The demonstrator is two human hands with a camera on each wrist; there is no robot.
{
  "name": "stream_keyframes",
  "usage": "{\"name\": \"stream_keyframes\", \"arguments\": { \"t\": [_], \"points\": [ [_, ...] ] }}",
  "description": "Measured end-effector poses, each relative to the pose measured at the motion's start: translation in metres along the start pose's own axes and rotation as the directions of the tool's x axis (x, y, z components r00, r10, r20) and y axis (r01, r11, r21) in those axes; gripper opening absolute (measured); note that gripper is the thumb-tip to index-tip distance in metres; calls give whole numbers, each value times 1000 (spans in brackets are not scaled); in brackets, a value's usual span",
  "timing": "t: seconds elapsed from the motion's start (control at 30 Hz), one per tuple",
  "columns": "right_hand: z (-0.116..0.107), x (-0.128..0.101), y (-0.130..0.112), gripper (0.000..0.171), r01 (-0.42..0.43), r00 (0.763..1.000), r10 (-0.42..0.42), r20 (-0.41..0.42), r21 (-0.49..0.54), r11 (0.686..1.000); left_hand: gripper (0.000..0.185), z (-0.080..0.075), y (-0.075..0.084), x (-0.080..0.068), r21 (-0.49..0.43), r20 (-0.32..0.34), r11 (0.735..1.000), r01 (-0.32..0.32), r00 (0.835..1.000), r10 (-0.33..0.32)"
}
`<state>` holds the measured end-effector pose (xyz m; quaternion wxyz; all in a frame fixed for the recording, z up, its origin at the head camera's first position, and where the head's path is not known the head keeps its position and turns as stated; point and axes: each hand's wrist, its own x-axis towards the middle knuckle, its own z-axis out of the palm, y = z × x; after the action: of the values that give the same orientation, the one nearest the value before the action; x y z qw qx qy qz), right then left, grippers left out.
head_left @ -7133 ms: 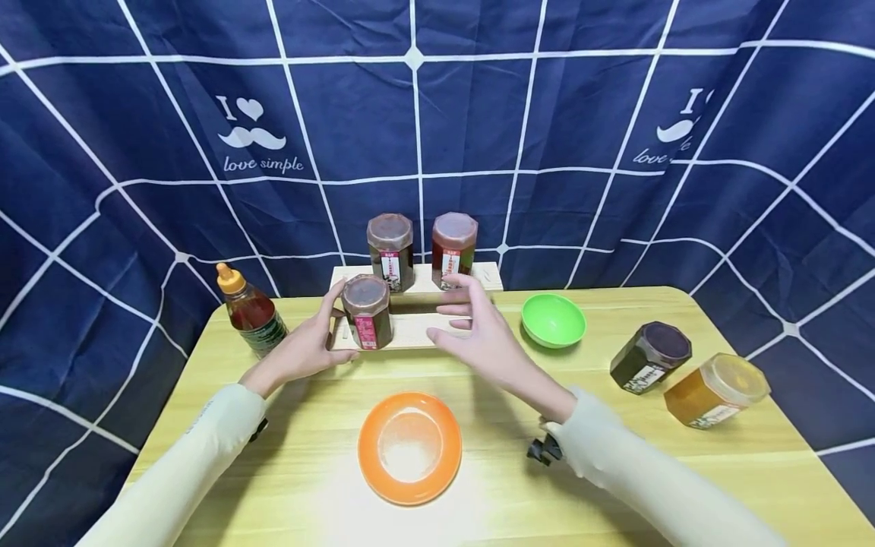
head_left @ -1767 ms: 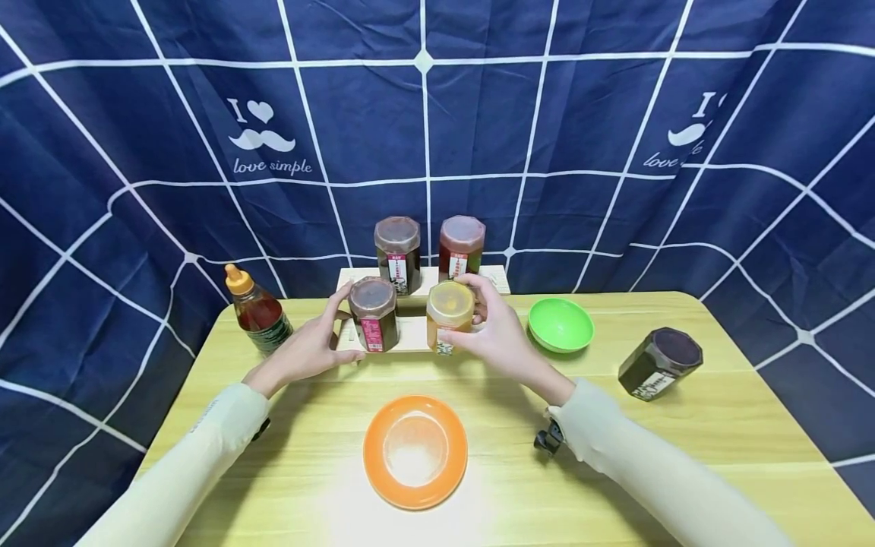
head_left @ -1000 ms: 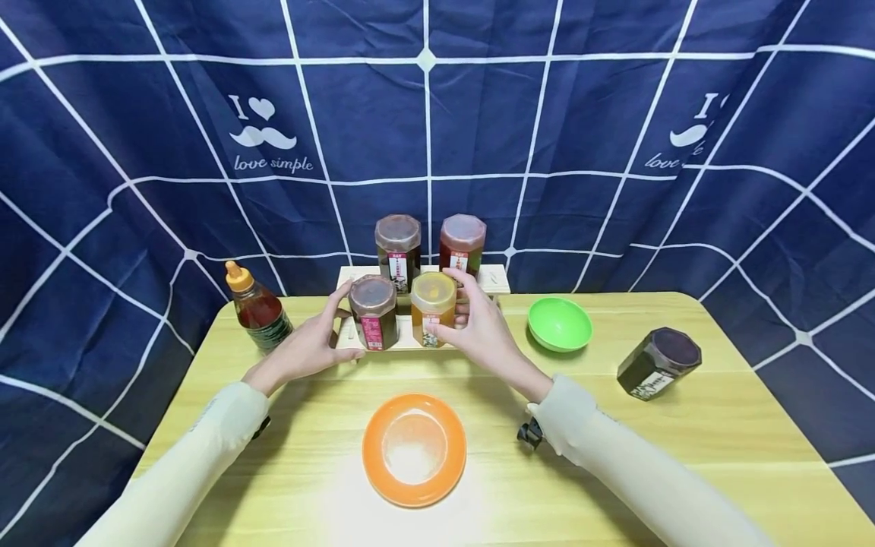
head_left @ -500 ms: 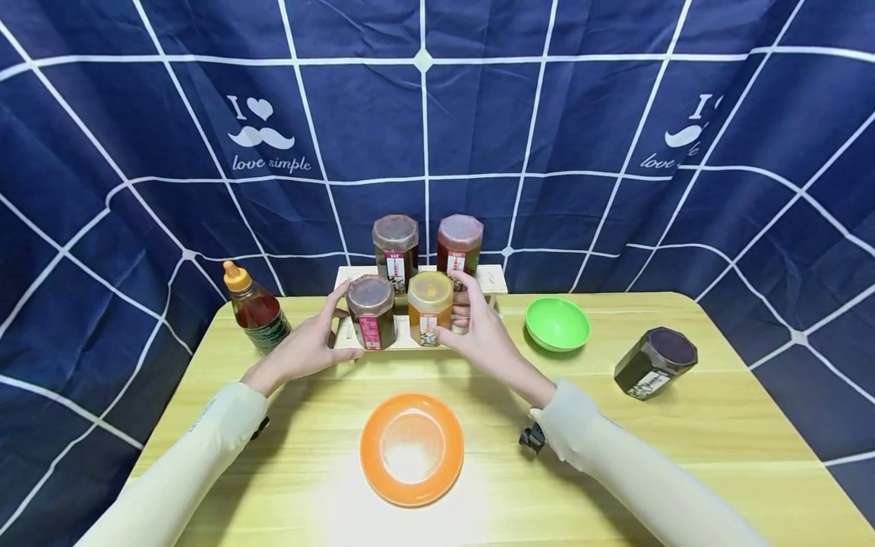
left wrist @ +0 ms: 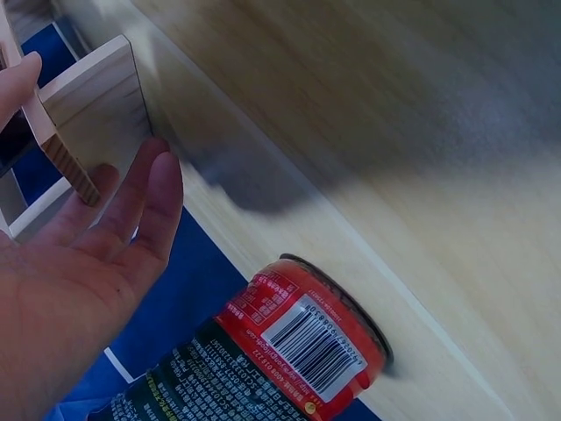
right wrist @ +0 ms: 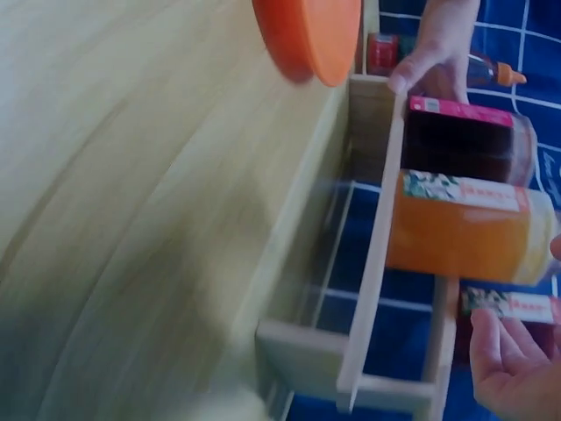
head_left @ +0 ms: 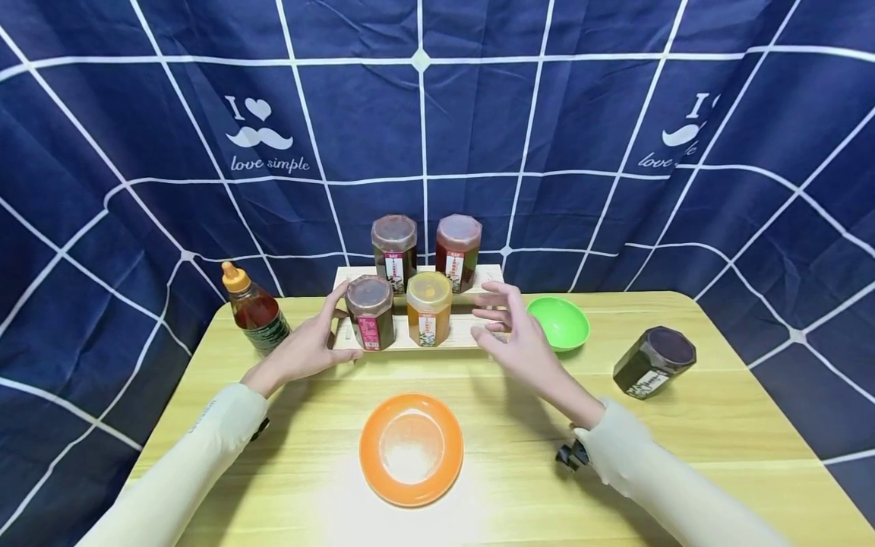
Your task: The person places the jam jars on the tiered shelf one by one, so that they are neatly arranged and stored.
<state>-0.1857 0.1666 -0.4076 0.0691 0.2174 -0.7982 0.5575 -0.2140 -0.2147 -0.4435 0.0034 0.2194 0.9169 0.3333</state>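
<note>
A two-step wooden rack [head_left: 463, 332] stands against the curtain. My left hand [head_left: 305, 348] holds its left end; in the left wrist view the thumb lies at the shelf board and the other fingers reach below it. On the lower step stand a dark jar [head_left: 370, 311] with a pink label and, to its right, a jar of amber honey [head_left: 429, 310]. My right hand [head_left: 521, 334] hovers at the rack's right end, fingers loosely bent, holding nothing and apart from the honey jar. Two more jars stand on the upper step, a dark one [head_left: 395, 252] and a reddish one [head_left: 459, 252].
A squeeze bottle [head_left: 256, 311] with a yellow cap stands left of the rack. Behind my right hand is a green bowl [head_left: 562, 325], partly hidden. Another dark jar [head_left: 654, 363] stands at the right. An orange plate [head_left: 411, 450] lies in front.
The amber honey jar came from the table's right side to the lower step and slid left beside the dark jar. My right hand then let go and moved right. The left hand stayed put.
</note>
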Motion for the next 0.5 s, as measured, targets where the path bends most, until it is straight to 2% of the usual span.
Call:
{"name": "stream_keyframes", "arguments": {
  "t": [0.17,0.5],
  "points": [
    [-25,-11,-3,61,49,998,-48,-40,21,999,118,-1,1,0,0,4,1000,-2,1000,2],
    [-80,-41,-17,58,117,986,-131,-103,-136,984,119,-2,0,-1,0,3,1000,0,1000,0]
  ]
}}
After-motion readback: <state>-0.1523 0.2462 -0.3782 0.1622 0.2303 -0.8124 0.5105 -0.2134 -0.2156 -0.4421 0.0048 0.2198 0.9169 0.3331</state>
